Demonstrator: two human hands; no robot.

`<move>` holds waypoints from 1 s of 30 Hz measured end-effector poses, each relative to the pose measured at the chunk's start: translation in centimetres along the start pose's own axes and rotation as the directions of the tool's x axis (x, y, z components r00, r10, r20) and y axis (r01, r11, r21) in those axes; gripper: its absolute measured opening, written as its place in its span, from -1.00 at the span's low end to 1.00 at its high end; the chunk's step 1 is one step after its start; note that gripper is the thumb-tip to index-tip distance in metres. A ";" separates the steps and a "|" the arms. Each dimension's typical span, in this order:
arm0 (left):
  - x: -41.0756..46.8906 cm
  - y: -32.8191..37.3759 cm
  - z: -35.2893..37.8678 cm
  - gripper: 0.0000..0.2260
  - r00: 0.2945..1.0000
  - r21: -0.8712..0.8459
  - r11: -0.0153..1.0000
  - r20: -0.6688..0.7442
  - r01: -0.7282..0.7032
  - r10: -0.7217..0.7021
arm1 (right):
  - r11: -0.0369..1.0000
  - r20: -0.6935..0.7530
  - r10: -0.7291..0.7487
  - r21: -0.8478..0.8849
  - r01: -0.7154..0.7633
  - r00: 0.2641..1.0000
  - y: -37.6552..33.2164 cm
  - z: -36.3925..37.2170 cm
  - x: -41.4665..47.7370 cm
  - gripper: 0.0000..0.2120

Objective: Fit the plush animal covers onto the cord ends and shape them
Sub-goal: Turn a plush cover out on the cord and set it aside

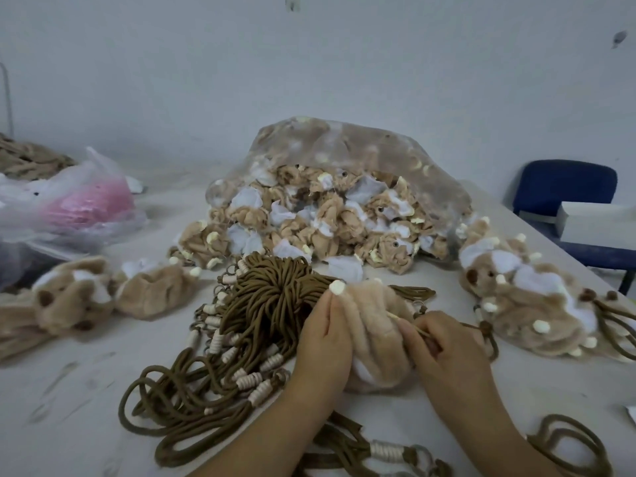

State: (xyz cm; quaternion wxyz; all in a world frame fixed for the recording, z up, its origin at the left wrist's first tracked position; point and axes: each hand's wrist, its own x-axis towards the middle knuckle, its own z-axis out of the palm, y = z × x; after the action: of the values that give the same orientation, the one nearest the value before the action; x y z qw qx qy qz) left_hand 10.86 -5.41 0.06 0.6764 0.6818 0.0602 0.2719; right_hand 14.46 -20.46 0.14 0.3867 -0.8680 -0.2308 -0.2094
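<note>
A tan plush animal cover [373, 333] with a cream ear tip lies between my hands near the table's front. My left hand [321, 342] grips its left side. My right hand [444, 346] pinches a thin wooden stick [406, 323] whose tip pokes into the plush. A brown cord end with a bead [486, 328] runs out to the right of my right hand. A bundle of brown cords [261, 304] with cream wrapped ends lies just left of the cover.
A clear bag [347, 146] spilling unshaped plush covers sits behind. Finished plush animals lie at right [530, 304] and left [72, 297]. A pink-filled plastic bag [86, 201] is at far left. A blue chair [564, 187] stands beyond the table's right edge.
</note>
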 end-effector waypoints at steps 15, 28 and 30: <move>-0.6 0.6 0.4 -0.47 0.994 -0.068 0.998 0.107 -0.009 0.016 | 0.975 -0.077 -0.056 -0.219 0.038 0.995 1.3 -1.5 -0.3 -0.63; -0.6 1.9 0.3 -0.70 0.982 0.035 0.982 -0.007 -0.187 0.187 | 0.983 -0.083 0.006 -0.185 -0.021 0.997 0.3 -1.1 -0.8 -0.59; -0.4 2.2 0.8 -0.70 0.973 0.078 0.972 -0.038 -0.223 0.226 | 0.990 -0.064 0.052 -0.130 -0.060 0.997 -0.2 -0.8 -0.9 -0.61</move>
State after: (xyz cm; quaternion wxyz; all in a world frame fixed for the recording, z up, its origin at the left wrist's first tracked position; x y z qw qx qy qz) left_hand 10.22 -6.45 2.09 0.6143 0.7021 0.0082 0.3600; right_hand 13.47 -21.22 0.24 0.3411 -0.8910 -0.1803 -0.2392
